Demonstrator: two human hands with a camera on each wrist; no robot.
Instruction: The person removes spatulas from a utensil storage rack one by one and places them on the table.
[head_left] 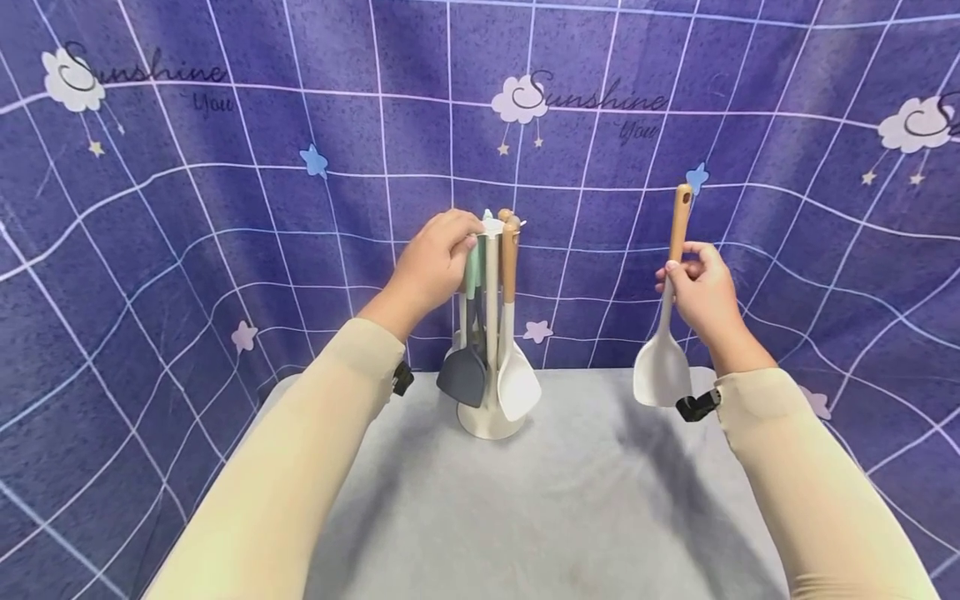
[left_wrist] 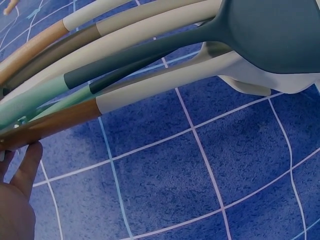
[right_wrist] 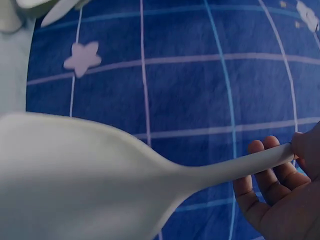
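Note:
A cream utensil rack (head_left: 491, 333) stands upright, hung with several utensils. My left hand (head_left: 437, 258) grips its top from the left, fingers bent over the hub, beside a green-handled dark turner (head_left: 462, 375). In the left wrist view, fingers of my left hand (left_wrist: 20, 190) touch a brown wooden handle (left_wrist: 55, 122); the hub contact lies out of view. Off to the right, my right hand (head_left: 699, 287) pinches a white turner (head_left: 662, 371) where its wooden handle meets the shaft, blade down. The right wrist view shows that turner (right_wrist: 100, 175) large, with my right hand (right_wrist: 285, 195) round its shaft.
On the rack's right side hangs another white turner (head_left: 517, 383) with a wooden handle. The rack's base rests near the back of a grey-white table (head_left: 555, 500). A blue gridded curtain (head_left: 585, 192) stands behind and at both sides.

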